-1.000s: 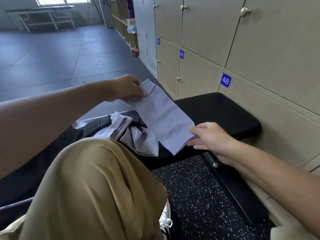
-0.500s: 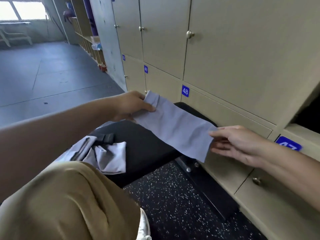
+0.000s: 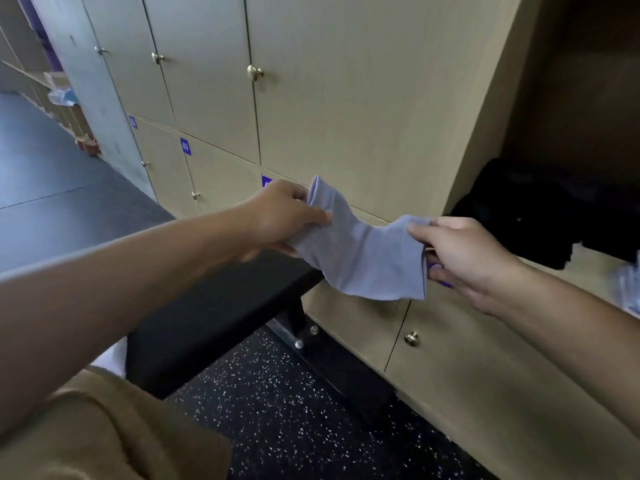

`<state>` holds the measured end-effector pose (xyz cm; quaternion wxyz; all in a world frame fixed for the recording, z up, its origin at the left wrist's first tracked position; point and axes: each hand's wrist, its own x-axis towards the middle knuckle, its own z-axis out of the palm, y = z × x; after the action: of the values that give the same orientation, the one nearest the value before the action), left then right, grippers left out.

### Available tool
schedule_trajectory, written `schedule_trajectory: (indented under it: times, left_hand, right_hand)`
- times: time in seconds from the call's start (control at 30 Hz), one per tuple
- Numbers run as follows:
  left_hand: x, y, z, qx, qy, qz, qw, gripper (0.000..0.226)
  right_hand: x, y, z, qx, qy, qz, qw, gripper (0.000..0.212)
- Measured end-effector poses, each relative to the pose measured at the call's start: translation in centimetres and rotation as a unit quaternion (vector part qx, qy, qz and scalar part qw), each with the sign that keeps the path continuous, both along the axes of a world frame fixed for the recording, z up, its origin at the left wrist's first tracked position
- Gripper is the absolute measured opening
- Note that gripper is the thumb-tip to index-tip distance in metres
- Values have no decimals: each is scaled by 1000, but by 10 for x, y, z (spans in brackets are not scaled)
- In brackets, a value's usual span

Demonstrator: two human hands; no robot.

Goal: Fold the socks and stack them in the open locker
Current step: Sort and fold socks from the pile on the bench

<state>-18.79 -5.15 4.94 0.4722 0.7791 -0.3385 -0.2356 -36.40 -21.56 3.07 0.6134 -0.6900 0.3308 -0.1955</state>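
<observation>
A light lavender-grey sock (image 3: pixel 367 258) hangs slack in the air between my two hands, in front of the locker wall. My left hand (image 3: pixel 284 216) grips its left end with curled fingers. My right hand (image 3: pixel 460 254) pinches its right end, just left of the open locker (image 3: pixel 568 98). The open locker is dark inside, with a black pile of fabric (image 3: pixel 526 209) on its floor and a pale piece of cloth (image 3: pixel 628 289) at the frame's right edge.
A black padded bench (image 3: pixel 207 306) stands below my left arm against the tan locker doors (image 3: pixel 346 98) with brass knobs. The floor beneath is black and speckled. My knee in tan trousers (image 3: pixel 86 434) fills the lower left corner.
My view has swung right, bringing the open locker into sight. Both hands carried the sock up and right toward it, and the sock now sags instead of lying stretched flat.
</observation>
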Motion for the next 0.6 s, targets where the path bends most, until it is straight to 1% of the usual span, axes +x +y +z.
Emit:
schedule_trajectory:
  times: [0.07,0.17,0.23,0.27,0.3,0.37,0.4,0.43,0.5,0.6]
  left_hand:
    - [-6,-14,-2,-15,-32,-2,999,20]
    - [-3,-25,-6,-25,-135,-14,990,14]
    - [5,-24,-7,-25,-169,-35,985,14]
    - [9,-23,-7,-35,-164,-41,985,13]
    - [13,-21,-6,-50,-154,-45,986,12]
    - [19,-22,-5,-75,-127,-54,988,13]
    - [21,-22,-5,-83,-121,-58,987,13]
    - [23,-23,-4,-90,-120,-65,987,14]
    - [25,-26,-5,-106,-111,-91,984,17]
    - [21,-31,-2,-149,-71,-147,975,26]
  right_hand:
    - [-6,-10,2,-59,1,-15,998,16]
    - [-20,-30,4,-196,17,-47,979,15]
    - [-29,-41,6,-244,14,-60,968,14]
    - [-34,-45,7,-241,8,-67,968,15]
    - [-37,-48,6,-218,-4,-71,973,16]
    - [-42,-53,5,-147,-40,-80,985,18]
    - [-43,-54,3,-128,-59,-86,986,20]
    - [-45,-57,2,-128,-76,-93,984,21]
    - [-48,-62,2,-170,-104,-109,974,22]
    - [-56,-68,8,-218,-155,-131,955,17]
